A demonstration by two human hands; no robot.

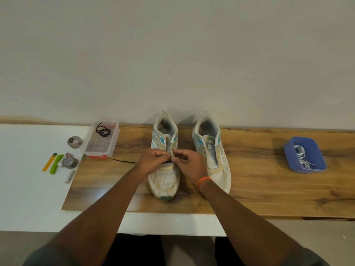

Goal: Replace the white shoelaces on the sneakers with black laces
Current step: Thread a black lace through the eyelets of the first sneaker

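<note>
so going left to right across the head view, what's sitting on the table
yellow stick → green stick → clear plastic box holding a coiled black lace → left sneaker, both hands on it → right sneaker → blue tub of white laces

Two sneakers [190, 150] side by side — box [100, 140] left, tub [305, 155] right

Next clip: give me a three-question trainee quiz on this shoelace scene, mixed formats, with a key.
1. True or false: the right sneaker has a black lace threaded through it.
2. Where do the white laces lie? A) blue tub B) clear box C) left sneaker
3. Fill in: a spare black lace lies coiled on the clear ___.

Key: 1 false; 2 A; 3 box.
</note>
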